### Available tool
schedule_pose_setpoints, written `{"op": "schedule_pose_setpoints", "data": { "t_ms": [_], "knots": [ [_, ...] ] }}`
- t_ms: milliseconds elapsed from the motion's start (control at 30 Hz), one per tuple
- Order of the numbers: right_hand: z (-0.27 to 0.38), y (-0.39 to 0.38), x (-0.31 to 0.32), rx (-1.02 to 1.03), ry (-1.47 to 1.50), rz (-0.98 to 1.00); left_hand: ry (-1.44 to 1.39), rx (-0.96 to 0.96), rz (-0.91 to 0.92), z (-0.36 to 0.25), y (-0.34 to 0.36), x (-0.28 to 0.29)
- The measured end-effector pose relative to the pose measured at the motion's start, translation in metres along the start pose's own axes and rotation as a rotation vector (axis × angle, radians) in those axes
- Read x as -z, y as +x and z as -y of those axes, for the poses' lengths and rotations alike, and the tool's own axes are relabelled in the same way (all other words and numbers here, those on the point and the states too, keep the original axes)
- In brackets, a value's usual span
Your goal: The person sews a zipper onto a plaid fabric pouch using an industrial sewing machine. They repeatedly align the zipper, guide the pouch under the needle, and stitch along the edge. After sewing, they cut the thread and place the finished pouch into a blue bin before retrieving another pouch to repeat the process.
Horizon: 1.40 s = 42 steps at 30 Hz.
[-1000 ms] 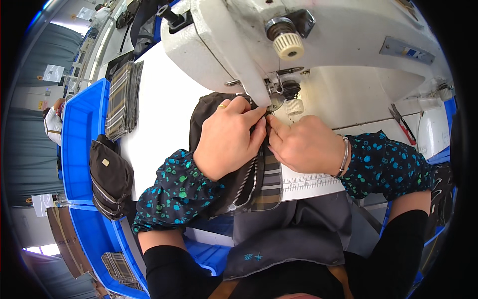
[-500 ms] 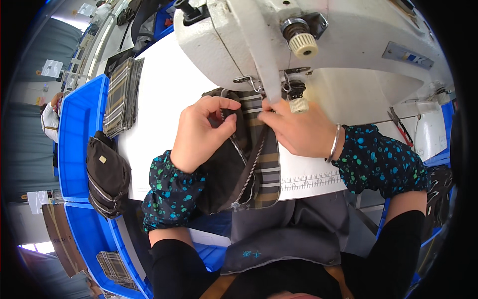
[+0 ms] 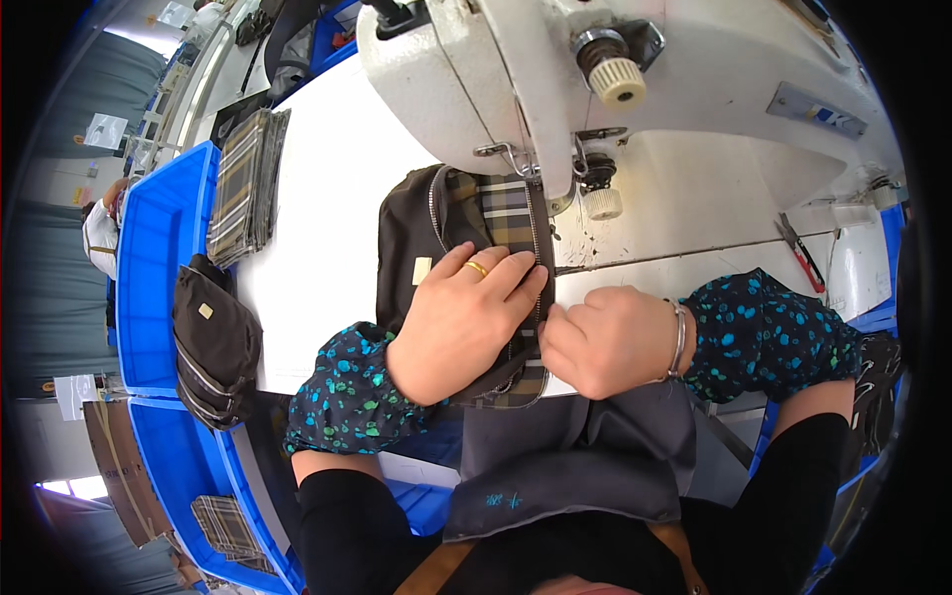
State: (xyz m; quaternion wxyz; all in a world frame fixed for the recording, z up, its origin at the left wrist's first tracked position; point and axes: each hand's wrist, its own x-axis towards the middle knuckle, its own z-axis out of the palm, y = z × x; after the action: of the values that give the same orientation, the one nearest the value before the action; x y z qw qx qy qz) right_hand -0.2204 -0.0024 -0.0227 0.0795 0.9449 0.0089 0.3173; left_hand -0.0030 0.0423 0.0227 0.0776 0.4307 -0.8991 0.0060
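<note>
A dark brown bag piece (image 3: 399, 263), with a beige label, zippers and plaid fabric (image 3: 511, 213), lies under the sewing machine (image 3: 466, 69), its zipper strip at the presser foot. My left hand (image 3: 458, 327) rests on the piece, fingers laid over it beside the zipper. My right hand (image 3: 605, 342) is lower down at the piece's right edge, fingers pinched on the zipper strip (image 3: 537, 248); its fingertips are partly hidden.
Stacked plaid pieces (image 3: 248, 188) and a dark pouch (image 3: 213, 352) are at the left, beside blue bins (image 3: 159, 278). Red-handled scissors (image 3: 803, 253) lie at the right. A person in white (image 3: 99, 228) sits at far left.
My left hand has moved right and down onto the piece, fingers lowered. My right hand has moved down along the zipper, away from the presser foot. The piece's upper part shows more.
</note>
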Motion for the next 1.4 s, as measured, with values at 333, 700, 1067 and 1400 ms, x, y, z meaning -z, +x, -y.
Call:
{"op": "schedule_pose_setpoints", "data": {
  "t_ms": [333,700,1067,1400],
  "knots": [
    [0.02,0.003,0.007,-0.008,0.004,0.007,-0.053,-0.05,0.015,0.0,0.0,0.007],
    [0.029,-0.001,0.008,0.034,0.009,0.074,-0.082,-0.031,-0.007,-0.005,-0.002,0.0],
    [0.027,-0.005,0.002,-0.01,0.007,0.065,-0.045,0.04,-0.058,-0.011,0.006,-0.003],
    [-0.01,-0.004,-0.014,-0.111,-0.067,0.054,-0.009,0.091,-0.142,0.021,0.027,-0.015]
  ]
}}
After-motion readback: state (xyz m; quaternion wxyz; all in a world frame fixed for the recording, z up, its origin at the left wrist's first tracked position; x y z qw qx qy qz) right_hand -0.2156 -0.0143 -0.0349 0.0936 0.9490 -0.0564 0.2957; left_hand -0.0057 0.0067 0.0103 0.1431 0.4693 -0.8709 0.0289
